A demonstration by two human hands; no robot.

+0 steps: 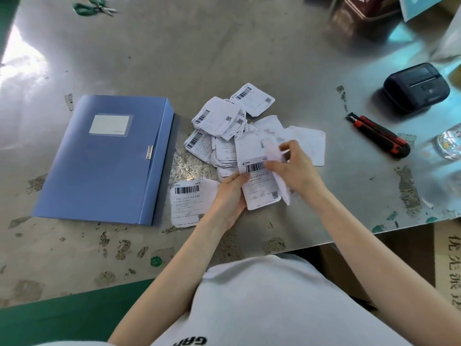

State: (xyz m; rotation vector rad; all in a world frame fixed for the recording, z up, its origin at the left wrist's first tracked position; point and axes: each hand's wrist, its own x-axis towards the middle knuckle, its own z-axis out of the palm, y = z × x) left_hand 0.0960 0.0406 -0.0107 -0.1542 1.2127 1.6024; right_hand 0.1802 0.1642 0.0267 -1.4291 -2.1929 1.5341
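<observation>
Near the front edge of the table [249,58], the left hand [229,198] pinches the light, limp label [259,193] by its side edge, while the right hand [296,171] has its fingers clamped on a curled slip [284,194].

the single view comes from a camera worn on the person's head, looking forward and steeply down past the white shirt [262,303] at the bottom edge. it sits close above the scuffed grey metal worktop [199,58]. the left hand [230,196], holding a white printed barcode label [259,188], and the right hand [295,171], pinching a pale paper strip [280,186], lie just right of centre. the wide lens takes in a flat blue plastic file box [104,161] at left, a rounded black label printer [416,88] at far right and green-handled scissors [94,6] in the top left corner.
</observation>
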